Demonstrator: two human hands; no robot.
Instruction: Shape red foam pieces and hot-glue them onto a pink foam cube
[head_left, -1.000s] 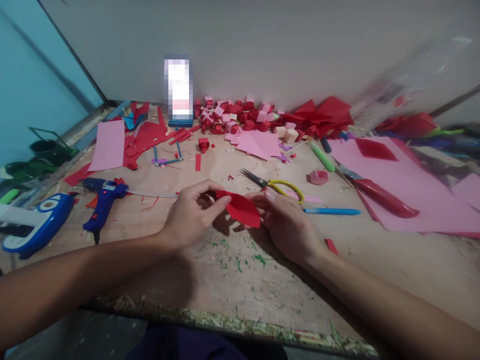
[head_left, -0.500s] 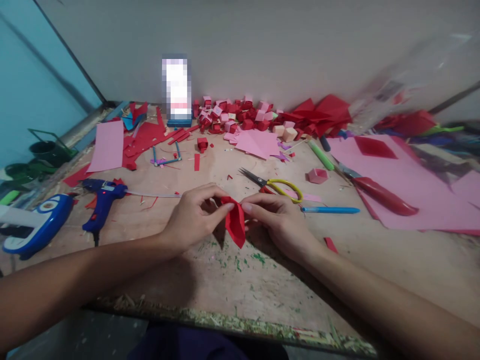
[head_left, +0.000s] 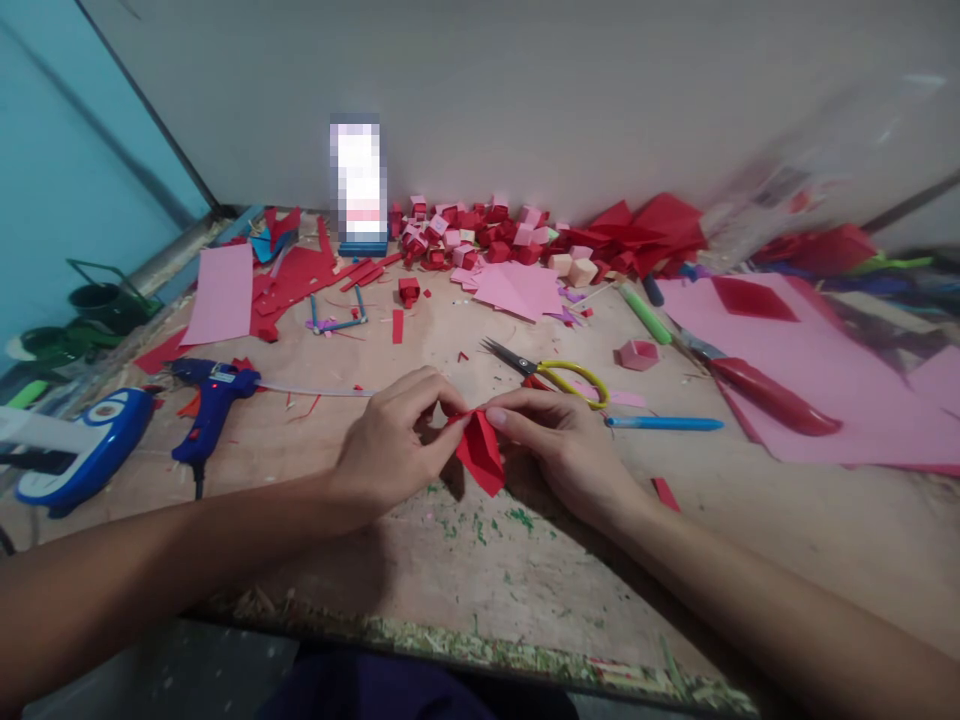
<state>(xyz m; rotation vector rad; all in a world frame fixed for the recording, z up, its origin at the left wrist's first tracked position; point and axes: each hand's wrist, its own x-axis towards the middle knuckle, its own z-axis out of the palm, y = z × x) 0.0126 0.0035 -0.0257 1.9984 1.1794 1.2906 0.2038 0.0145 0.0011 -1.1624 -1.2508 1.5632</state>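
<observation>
The red paper piece (head_left: 481, 455), spread crosswise between the hands a second ago, now hangs creased and point-down over the surface (head_left: 427, 565), in from the middle of its near edge. The left hand (head_left: 397, 435) and right hand (head_left: 562, 445) are closer together, each grip narrow, pinching the paper's top (the scissors (head_left: 524, 363) lie just beyond), so work seems centred there.

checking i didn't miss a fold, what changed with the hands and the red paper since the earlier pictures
The red paper piece, spread sideways a second ago, now hangs creased with a tip pointing down. The right hand has brought its fingertips left, close to those of the left hand, and both pinch the upper end. The scissors, glue gun and blue pen lie as they were.
</observation>
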